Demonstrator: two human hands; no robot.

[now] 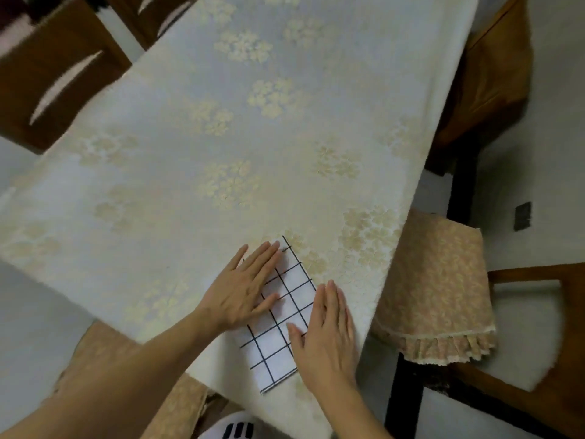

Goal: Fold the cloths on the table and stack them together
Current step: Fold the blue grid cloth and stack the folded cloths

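A white cloth with a black grid pattern (278,331) lies folded into a narrow rectangle near the table's front right corner. My left hand (243,286) presses flat on its upper left part, fingers straight. My right hand (326,331) lies flat along its right edge, fingers straight and thumb on the cloth. Part of the cloth is hidden under both palms. No other loose cloth shows on the table.
The table (221,128) wears a cream tablecloth with pale flower clusters. Chairs with peach patterned seat covers (440,286) stand at the right and at the front left. Dark wooden chair backs (57,74) stand at the far left. The table's front edge runs just below the cloth.
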